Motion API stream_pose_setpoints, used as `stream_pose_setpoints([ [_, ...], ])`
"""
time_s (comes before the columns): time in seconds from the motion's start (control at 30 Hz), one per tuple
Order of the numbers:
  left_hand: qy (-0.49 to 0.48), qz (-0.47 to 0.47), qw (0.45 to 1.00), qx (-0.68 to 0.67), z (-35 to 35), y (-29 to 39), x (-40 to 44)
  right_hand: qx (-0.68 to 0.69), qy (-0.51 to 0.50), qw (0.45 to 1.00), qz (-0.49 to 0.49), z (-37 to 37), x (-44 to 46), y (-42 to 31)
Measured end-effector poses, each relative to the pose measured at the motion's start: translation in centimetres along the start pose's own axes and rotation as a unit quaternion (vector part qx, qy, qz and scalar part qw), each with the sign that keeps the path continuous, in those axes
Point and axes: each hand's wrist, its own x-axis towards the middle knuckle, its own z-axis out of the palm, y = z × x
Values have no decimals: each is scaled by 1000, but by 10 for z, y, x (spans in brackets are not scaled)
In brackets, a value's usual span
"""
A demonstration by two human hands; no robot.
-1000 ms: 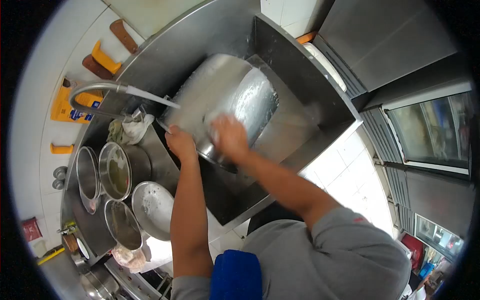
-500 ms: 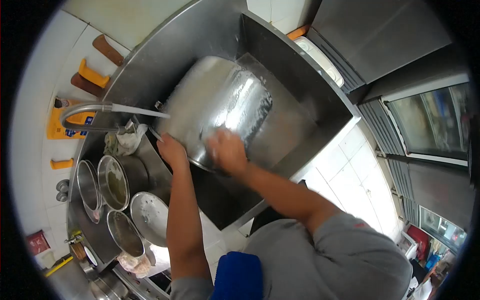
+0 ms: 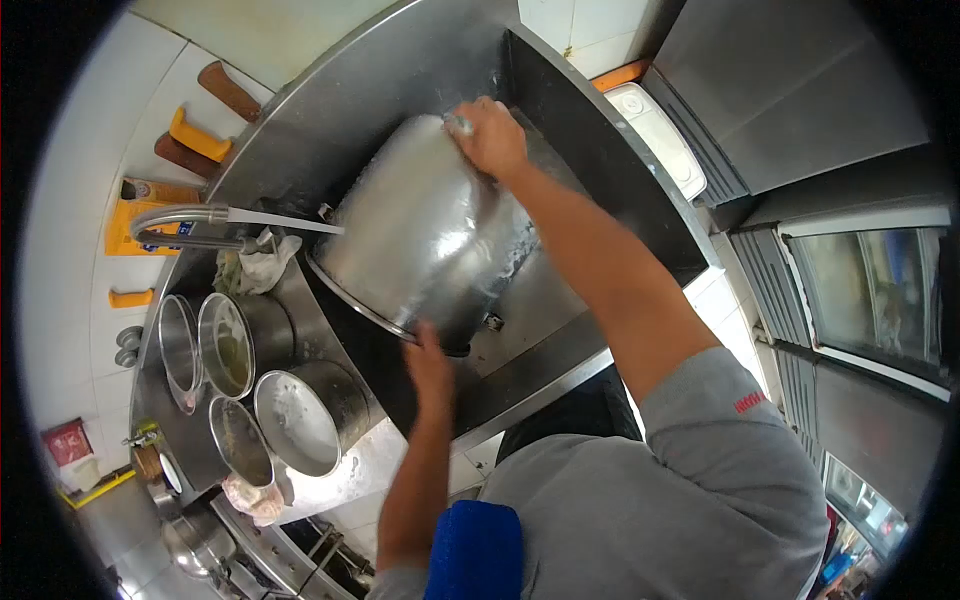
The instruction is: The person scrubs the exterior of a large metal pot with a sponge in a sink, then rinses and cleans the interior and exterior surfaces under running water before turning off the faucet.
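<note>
A large steel stockpot (image 3: 410,215) lies on its side in the deep sink (image 3: 640,150), its rim toward me and its base away. My left hand (image 3: 430,370) is at the near rim, fingers closed over the edge, slightly blurred. At the far base edge, my right hand (image 3: 492,138) presses on the pot with curled fingers. Something small and pale shows at its fingertips, too hidden to name. Water runs from the curved faucet (image 3: 180,215) onto the pot's left side. The underside of the pot is hidden.
Left of the sink, several steel pots (image 3: 300,425) stand on the counter, some with liquid or suds inside. A wet cloth (image 3: 265,265) lies behind them. Knives with yellow and brown handles (image 3: 200,135) line the wall. A white lidded container (image 3: 655,140) sits beyond the sink's right wall.
My right hand has moved from the pot's near side to its far base edge. My left hand has slid rightward along the rim. The pot has turned slightly.
</note>
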Motion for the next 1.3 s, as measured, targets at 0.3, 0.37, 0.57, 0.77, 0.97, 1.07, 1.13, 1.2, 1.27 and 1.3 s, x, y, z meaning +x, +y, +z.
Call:
stream_pose_setpoints([
  [0.3,75,-41,994,-67,-24,46,28,137,-20,987,-85,-67,-100,41],
  [0.37,78,-80,981,-158,-22,89,52,125,-61,986,-88,-76,-121,67],
  [0.57,129,-97,977,-142,-38,85,140,60,-26,990,-122,-8,-6,18],
  [0.77,155,-101,974,-130,-39,102,146,32,-178,976,-117,34,63,-6],
  [0.97,101,-129,979,-124,-59,78,198,176,-114,974,-90,-47,-72,72],
  [1.07,108,-115,987,4,-51,110,185,100,-130,984,-68,-19,-33,52],
  [1.13,121,-145,980,63,-54,116,184,101,-158,981,-46,27,32,29],
  [1.2,121,-135,978,103,-55,112,188,102,-236,965,-55,60,81,17],
  [1.27,117,-104,983,91,-62,92,207,67,-283,955,-53,57,89,13],
  [1.3,115,-92,985,88,-66,82,217,69,-230,965,-108,42,71,10],
])
